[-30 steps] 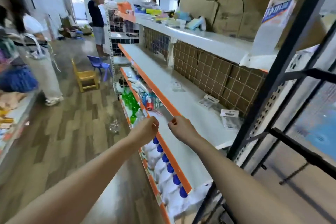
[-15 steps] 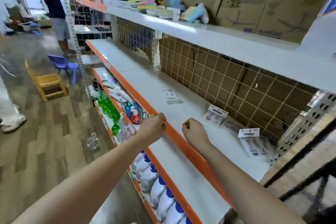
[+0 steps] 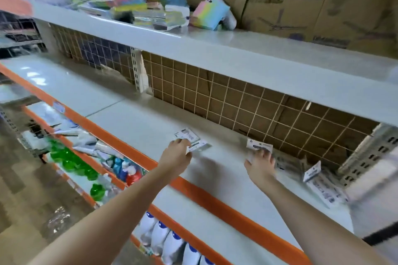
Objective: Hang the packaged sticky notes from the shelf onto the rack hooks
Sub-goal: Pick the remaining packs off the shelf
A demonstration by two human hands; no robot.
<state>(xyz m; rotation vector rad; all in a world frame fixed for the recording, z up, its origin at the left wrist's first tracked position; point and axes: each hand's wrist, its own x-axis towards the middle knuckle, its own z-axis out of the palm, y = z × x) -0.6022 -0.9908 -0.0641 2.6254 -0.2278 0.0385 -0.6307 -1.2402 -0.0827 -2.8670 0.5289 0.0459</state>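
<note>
- Packaged sticky notes lie on the white shelf (image 3: pixel 137 127) with the orange front edge, spread along the wire grid back panel (image 3: pixel 247 103).
- The left hand (image 3: pixel 176 157) pinches one packet (image 3: pixel 192 141), lifting its near end off the shelf.
- The right hand (image 3: pixel 260 165) reaches a second packet (image 3: pixel 259 146), fingertips on it; blur hides whether they grip it.
- A third packet (image 3: pixel 312 172) stands tilted further right.
- White bottles (image 3: pixel 163 239) with blue caps fill the shelf below.

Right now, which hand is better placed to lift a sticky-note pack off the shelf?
Probably the left hand: its grip already pinches a pack. The right hand only reaches the other pack, fingers spread.
</note>
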